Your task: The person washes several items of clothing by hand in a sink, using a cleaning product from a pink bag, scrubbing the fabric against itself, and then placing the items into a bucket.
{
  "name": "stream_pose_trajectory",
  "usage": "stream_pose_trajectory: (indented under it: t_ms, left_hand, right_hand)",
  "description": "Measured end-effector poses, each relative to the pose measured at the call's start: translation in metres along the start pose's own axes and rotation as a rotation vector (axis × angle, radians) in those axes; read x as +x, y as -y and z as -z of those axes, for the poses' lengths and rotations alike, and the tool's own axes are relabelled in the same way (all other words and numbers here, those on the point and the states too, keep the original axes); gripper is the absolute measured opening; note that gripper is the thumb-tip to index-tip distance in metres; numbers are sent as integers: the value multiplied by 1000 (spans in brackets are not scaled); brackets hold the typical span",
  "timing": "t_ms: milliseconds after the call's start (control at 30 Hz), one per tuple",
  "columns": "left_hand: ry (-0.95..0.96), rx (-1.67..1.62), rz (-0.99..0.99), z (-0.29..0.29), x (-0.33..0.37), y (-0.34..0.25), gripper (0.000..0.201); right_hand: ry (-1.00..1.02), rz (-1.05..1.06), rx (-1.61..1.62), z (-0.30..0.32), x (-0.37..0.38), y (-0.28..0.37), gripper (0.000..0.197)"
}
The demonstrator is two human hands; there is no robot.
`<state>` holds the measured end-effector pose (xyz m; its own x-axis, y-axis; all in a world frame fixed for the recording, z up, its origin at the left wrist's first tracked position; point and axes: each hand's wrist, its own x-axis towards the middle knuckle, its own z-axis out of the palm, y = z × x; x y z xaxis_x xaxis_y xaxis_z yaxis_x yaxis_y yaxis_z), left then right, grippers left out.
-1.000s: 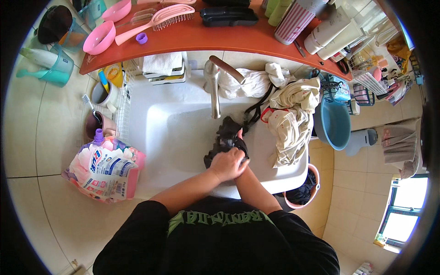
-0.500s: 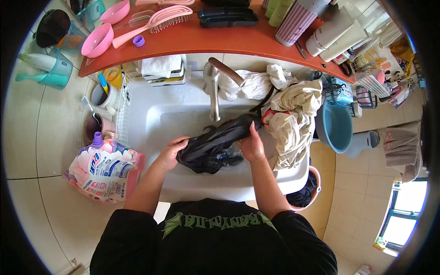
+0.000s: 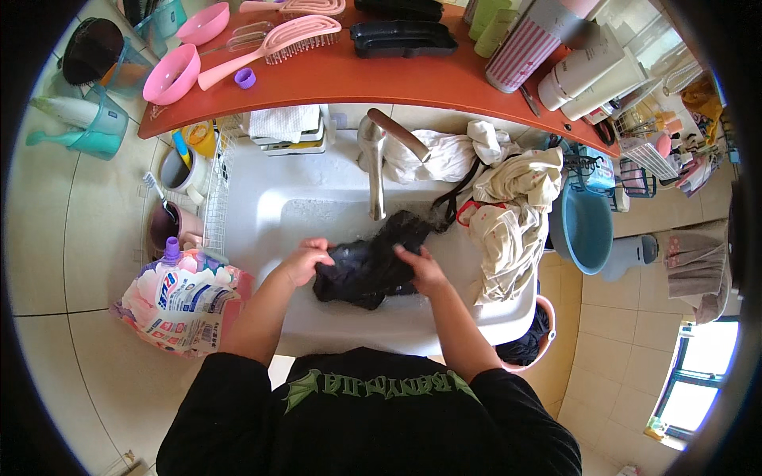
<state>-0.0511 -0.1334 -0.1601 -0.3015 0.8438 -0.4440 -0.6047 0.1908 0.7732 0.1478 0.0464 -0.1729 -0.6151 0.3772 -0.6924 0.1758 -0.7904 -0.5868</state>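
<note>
A wet black garment (image 3: 367,266) lies bunched in the white sink (image 3: 270,230), just below the metal faucet (image 3: 376,170). My left hand (image 3: 308,262) grips its left end, fingers closed on the cloth. On the other side, my right hand (image 3: 422,268) pinches the cloth near its right end, thumb on top. Some water shows in the basin around the garment. A black strap (image 3: 460,190) runs from near its upper right end toward the cream cloth (image 3: 508,230) heaped on the sink's right side. The garment's exact kind is hidden by the folds.
A white cloth (image 3: 429,155) lies behind the faucet. Above hangs a red-brown shelf (image 3: 357,79) with brushes and bottles. Left stand a detergent pouch (image 3: 186,301) and a wire rack (image 3: 218,186). At right are a blue basin (image 3: 583,230) and a pink bucket (image 3: 548,337) holding dark cloth.
The black garment is bunched shorter, its right end pulled away from the cream cloth. My right hand has moved left and closed on it, closer to my left hand.
</note>
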Motion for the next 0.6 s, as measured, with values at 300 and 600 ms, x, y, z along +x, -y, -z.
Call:
stream_pose_trajectory:
  t_ms: [300, 600]
  left_hand:
    - [-204, -579, 88, 30, -4, -5, 19]
    - [-596, 777, 461, 19, 53, 5, 89]
  right_hand:
    - [-97, 123, -22, 13, 0, 29, 44]
    - [-210, 206, -155, 55, 50, 1, 49]
